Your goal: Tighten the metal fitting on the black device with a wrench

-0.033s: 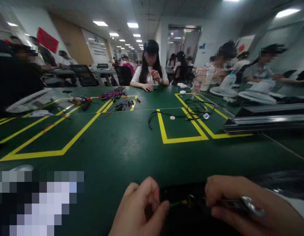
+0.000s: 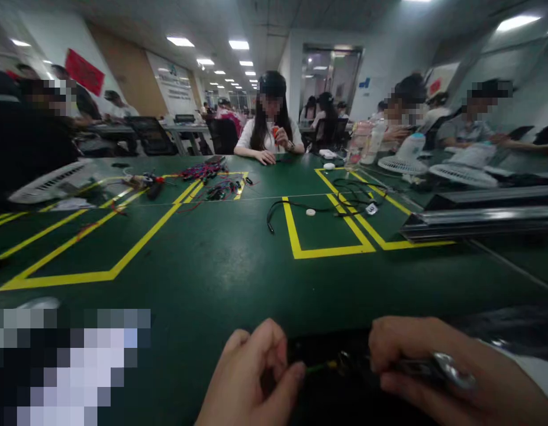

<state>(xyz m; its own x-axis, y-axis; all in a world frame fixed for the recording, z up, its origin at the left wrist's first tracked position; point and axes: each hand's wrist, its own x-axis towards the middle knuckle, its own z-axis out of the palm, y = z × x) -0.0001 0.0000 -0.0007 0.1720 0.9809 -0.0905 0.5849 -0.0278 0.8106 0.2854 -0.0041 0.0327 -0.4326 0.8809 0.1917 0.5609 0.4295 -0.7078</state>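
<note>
Near edge of green counter: left hand pinches thin green wire between thumb and fingertips. Right hand wrapped tight round metal tool, tool tip meeting wire's right end between both hands. Dark object under hands, blurred, cannot tell what. Mid-counter, right: black cable across yellow tape box. Far left: pile of coloured wires. Far side: seated person, both hands busy.
</note>
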